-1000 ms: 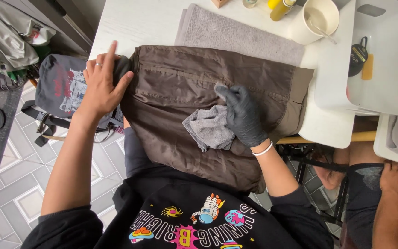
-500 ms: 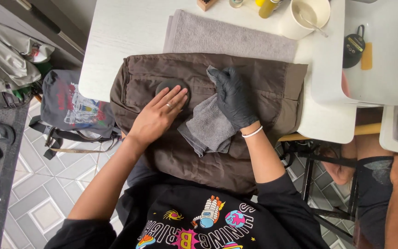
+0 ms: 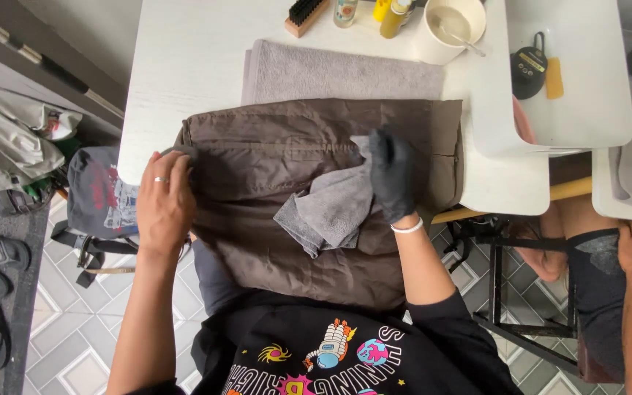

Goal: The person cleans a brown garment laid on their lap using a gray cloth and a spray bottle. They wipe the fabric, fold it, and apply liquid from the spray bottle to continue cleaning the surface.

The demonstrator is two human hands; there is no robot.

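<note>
On the brown garment (image 3: 257, 219), the left hand (image 3: 164, 201) has slid to its left edge, spread flat; the gloved right hand (image 3: 393, 175) still presses the grey cloth (image 3: 327, 212)

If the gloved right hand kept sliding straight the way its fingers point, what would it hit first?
The right hand points toward the table's far edge. It would likely cross the brown garment and first meet the grey towel beyond it.
</note>
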